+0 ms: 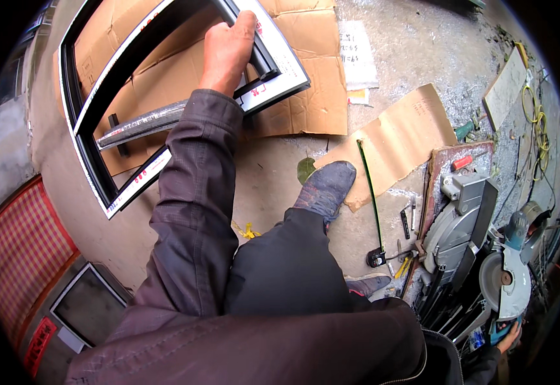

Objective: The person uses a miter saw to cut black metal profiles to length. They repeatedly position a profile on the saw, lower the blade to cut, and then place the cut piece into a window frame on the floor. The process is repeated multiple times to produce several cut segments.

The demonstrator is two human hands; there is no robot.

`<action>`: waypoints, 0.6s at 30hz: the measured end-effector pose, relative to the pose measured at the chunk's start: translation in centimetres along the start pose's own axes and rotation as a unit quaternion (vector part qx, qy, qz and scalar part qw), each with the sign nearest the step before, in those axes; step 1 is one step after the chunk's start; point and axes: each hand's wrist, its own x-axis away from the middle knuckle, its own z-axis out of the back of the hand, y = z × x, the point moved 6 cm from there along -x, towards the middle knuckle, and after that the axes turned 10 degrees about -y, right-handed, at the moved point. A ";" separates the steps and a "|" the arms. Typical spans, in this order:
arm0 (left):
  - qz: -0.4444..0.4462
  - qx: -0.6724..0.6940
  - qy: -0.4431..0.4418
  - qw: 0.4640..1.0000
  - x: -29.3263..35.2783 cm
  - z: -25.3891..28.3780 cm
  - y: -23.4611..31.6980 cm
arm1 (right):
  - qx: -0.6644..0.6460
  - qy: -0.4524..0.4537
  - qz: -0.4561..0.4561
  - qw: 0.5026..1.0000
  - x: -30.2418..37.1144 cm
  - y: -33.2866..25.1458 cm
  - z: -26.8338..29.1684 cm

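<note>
My left hand (pixel 228 54) is closed over the black right-hand bar of a window frame (pixel 280 70), which has white film with red print on its faces. The frame leans at the upper left over brown cardboard (pixel 318 70). A loose-looking grey strip (pixel 142 125) crosses its opening, partly behind my sleeve. Far to the lower right, my right hand (pixel 508 337) is closed on the blue handle of a power saw (pixel 505 282) with a round blade; some of its fingers are hidden.
On the floor lie a brown paper sheet (pixel 399 138), an extended tape measure (pixel 376 258), yellow-handled pliers (pixel 403 267) and a red-handled screwdriver (pixel 463 162). A grey guarded machine (pixel 456 224) stands by the saw. A yellow cable (pixel 537 122) runs at the right, beside a board (pixel 506 86).
</note>
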 end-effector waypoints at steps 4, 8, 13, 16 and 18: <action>-0.002 0.009 -0.005 1.000 0.0 0.0 -0.1 | -0.010 0.021 0.006 1.000 -0.1 -0.1 0.5; 0.002 0.003 -0.012 1.000 0.0 0.1 0.2 | -0.011 0.005 0.004 1.000 -0.2 0.2 -0.2; 0.013 0.011 -0.007 1.000 -0.1 -0.1 -0.2 | -0.016 -0.034 0.000 0.999 -0.7 0.4 0.7; 0.016 0.009 -0.007 1.000 -0.2 -0.1 0.0 | -0.020 -0.030 0.001 0.999 -0.8 0.9 0.3; 0.019 0.008 -0.002 1.000 -0.2 -0.1 0.0 | -0.013 -0.032 0.000 0.999 -1.0 0.9 0.5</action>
